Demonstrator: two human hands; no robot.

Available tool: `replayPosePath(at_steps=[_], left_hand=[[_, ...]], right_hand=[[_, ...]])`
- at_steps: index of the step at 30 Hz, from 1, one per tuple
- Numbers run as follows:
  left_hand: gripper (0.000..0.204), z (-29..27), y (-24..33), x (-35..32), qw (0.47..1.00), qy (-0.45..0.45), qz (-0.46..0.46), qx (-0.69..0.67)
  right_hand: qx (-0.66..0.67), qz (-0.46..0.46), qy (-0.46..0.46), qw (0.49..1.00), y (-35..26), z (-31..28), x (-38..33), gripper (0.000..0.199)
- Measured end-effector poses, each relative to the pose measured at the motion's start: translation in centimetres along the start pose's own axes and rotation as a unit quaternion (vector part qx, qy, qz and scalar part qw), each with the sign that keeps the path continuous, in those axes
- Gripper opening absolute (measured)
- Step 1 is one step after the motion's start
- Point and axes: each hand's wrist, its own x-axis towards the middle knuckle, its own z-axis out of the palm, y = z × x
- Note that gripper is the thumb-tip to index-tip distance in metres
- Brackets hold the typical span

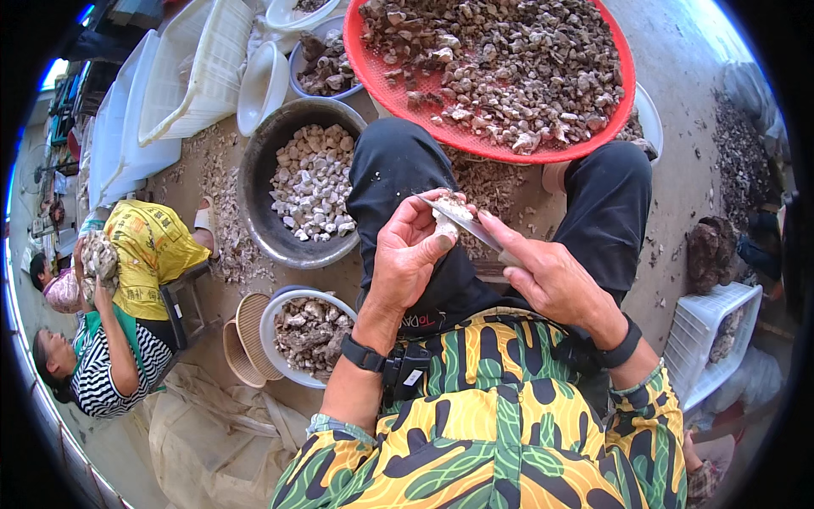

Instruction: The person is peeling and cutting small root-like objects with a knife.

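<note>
My left hand (407, 250) pinches a small pale mushroom piece (447, 222) between thumb and fingers, above my lap in dark trousers. My right hand (543, 271) grips a knife (462, 219) whose blade lies against that piece. Straight ahead a big red basket tray (500, 148) holds a heap of brownish mushroom pieces. To its left a dark metal basin (259, 212) holds pale trimmed pieces. A white bowl (275, 310) with darker scraps sits by my left knee.
White plastic crates (182, 76) and white bowls (259, 85) stand at the upper left. A white crate (704, 335) sits at my right, with dark lumps (712, 250) beside it. Two people sit at the left, one in a yellow shirt (148, 246), one in stripes (110, 373). Trimmings litter the floor.
</note>
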Motion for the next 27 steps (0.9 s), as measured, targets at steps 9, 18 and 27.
replayPosePath(at_steps=[9,18,27], left_hand=[[0.056,-1.0,-0.7,0.2,0.998,-0.011,-0.031,0.049],[0.057,-0.6,-0.3,-0.1,1.0,-0.018,-0.004,-0.02],[0.054,-0.2,-0.8,0.3,0.998,-0.026,0.048,-0.037]], right_hand=[[-0.014,0.102,-0.049,0.993,-0.5,-0.3,0.9,0.068],[-0.028,0.051,0.018,0.998,0.6,-0.3,0.2,0.07],[0.041,0.048,-0.053,0.997,-0.7,-0.9,-1.1,0.071]])
